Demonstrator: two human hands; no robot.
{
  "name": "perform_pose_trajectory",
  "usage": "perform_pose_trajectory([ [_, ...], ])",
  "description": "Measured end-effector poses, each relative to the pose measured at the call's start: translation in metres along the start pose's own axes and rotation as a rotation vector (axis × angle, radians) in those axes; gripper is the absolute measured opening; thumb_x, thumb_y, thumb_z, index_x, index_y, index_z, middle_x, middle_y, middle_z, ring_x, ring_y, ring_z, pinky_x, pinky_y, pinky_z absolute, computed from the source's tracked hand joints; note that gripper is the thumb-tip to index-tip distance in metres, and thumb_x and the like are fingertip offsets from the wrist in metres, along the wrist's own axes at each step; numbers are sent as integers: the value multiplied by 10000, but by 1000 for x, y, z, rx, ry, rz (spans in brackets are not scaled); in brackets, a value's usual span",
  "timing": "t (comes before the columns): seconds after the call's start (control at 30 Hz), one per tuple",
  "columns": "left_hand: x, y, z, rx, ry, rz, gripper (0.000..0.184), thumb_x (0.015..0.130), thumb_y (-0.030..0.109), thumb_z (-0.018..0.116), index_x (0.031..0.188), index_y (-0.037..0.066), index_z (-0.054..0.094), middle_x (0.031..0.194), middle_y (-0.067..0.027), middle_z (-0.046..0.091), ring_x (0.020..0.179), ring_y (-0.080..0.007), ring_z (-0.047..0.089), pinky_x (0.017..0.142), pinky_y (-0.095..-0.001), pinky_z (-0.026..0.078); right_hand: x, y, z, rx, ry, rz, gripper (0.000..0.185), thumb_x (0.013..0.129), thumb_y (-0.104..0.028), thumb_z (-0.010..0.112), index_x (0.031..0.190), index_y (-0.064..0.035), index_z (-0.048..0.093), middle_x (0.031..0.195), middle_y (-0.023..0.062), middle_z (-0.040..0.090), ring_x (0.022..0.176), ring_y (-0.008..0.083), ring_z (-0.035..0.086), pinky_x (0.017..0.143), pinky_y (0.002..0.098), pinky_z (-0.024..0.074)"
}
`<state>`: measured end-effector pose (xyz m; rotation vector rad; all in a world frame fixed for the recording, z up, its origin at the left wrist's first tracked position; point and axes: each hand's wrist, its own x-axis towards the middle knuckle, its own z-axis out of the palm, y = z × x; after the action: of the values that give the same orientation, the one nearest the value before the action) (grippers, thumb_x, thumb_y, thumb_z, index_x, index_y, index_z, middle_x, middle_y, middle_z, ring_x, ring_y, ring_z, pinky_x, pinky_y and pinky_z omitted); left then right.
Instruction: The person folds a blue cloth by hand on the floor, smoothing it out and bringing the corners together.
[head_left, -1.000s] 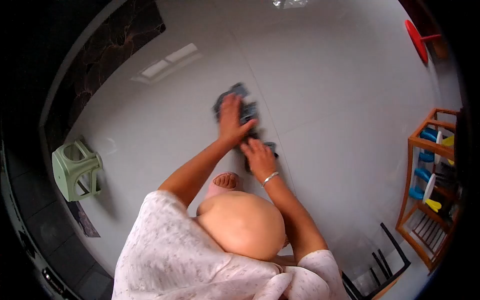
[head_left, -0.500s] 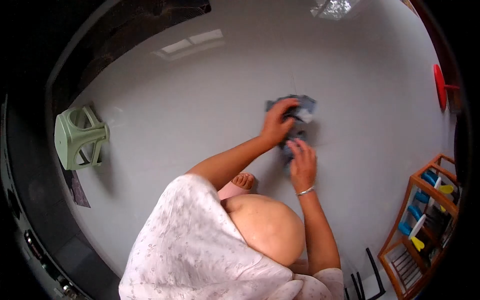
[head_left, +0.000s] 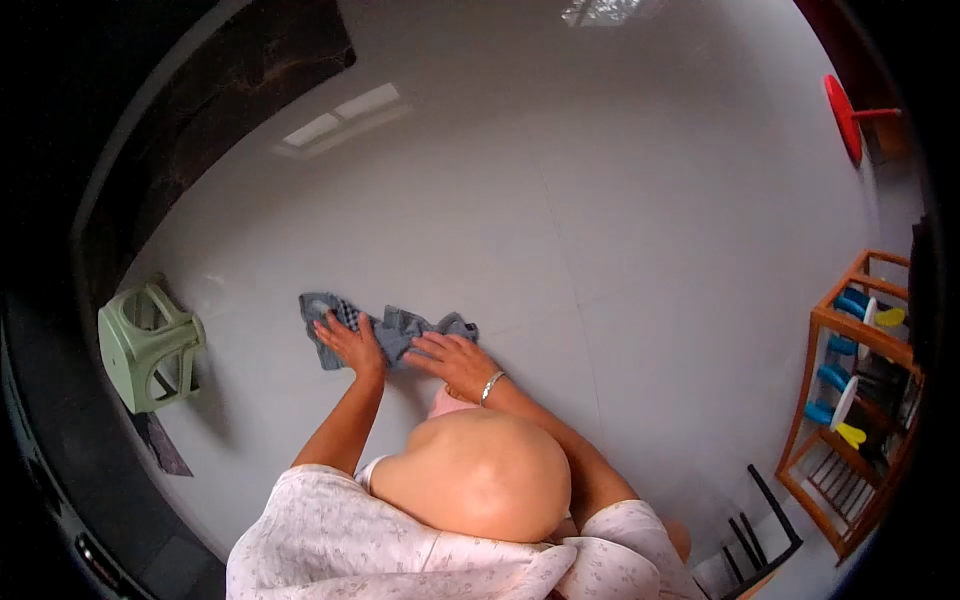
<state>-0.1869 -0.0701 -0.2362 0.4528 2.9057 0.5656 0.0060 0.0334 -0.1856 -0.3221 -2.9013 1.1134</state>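
A grey-blue cloth [head_left: 398, 328] with a checked patch lies spread and crumpled on the pale glossy floor [head_left: 480, 220]. On its left part rests my left hand [head_left: 352, 345], palm down with the fingers apart. My right hand [head_left: 452, 364], with a silver bracelet at the wrist, lies along the cloth's lower edge on the right, fingers stretched out. Neither hand grips the cloth. Just below the right hand a pink slipper [head_left: 449, 402] shows in part, mostly hidden by my knee.
A pale green stool [head_left: 150, 345] is at the left. To the right stands a wooden rack [head_left: 812, 400] with blue, white and yellow items. A red round object [head_left: 843, 120] is at the upper right, and black metal legs [head_left: 775, 510] are at the lower right.
Both hands and the cloth have moved left and nearer to my body. The cloth is more spread out than before. The view has shifted too.
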Motion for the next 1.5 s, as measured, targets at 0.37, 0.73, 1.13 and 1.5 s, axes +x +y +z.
perform_pose_trajectory([
  [0.37,88,249,93,-280,-198,775,608,851,292,678,1380,77,472,1532,-198,302,1429,-370,253,1163,-475,220,34,94,-87,-20,311,519,693,737,74,641,1370,-168,494,1353,108,521,1218,306,498,994,434,433],
  [0.73,-40,340,123,-625,-708,1108,626,657,-61,707,1249,95,575,1398,-147,493,1330,-352,420,1110,-442,362,-77,94,-88,-101,563,819,580,800,51,579,1354,-101,493,1319,153,504,1166,376,492,1005,468,409],
  [1.13,124,136,29,-313,74,409,509,872,56,584,1367,59,469,1383,-189,468,1309,-382,395,1115,-474,286,72,41,-63,-132,-71,230,731,877,5,503,1522,-256,280,1554,102,307,1397,290,336,1081,448,339],
  [1.5,219,303,110,-352,-11,634,453,901,113,581,1345,70,503,1410,-177,474,1321,-355,411,1118,-430,318,139,105,-121,0,269,539,620,880,60,473,1460,-144,390,1470,160,417,1314,330,425,1085,423,378],
])
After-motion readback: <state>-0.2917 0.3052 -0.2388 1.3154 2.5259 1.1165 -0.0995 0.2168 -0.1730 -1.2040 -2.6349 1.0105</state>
